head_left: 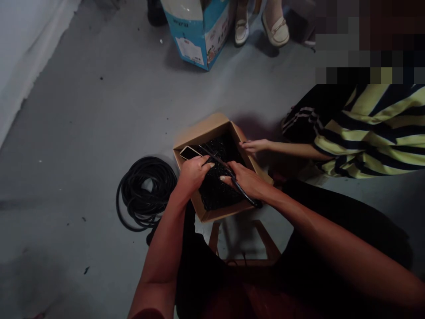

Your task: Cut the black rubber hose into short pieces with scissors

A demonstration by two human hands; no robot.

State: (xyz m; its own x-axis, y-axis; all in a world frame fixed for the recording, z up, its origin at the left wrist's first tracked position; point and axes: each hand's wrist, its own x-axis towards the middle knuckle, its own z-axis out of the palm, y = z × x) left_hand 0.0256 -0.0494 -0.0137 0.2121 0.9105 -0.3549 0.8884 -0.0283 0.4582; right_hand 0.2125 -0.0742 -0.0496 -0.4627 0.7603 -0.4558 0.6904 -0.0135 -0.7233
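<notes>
My right hand (247, 179) is closed on a thin black cable-like strip (245, 195), which slants across an open cardboard box (215, 125). One end of the strip sticks out below that hand, over the box's near right edge. My left hand (194, 175) is over the box's left side, thumb and fingers close together; whatever they pinch is too small to make out. Just beyond its fingers lies a flat black piece with a pale gold rim (190, 153). Many small glossy black pieces (217, 192) fill the box, too dark to tell apart.
A coil of black cable or hose (146, 192) lies on the floor left of the box. Another person's hand (255, 145) touches the box's right side. A blue and white carton (192, 42) and a person's white shoes (275, 29) are farther off. Wooden stool legs (267, 241) show below.
</notes>
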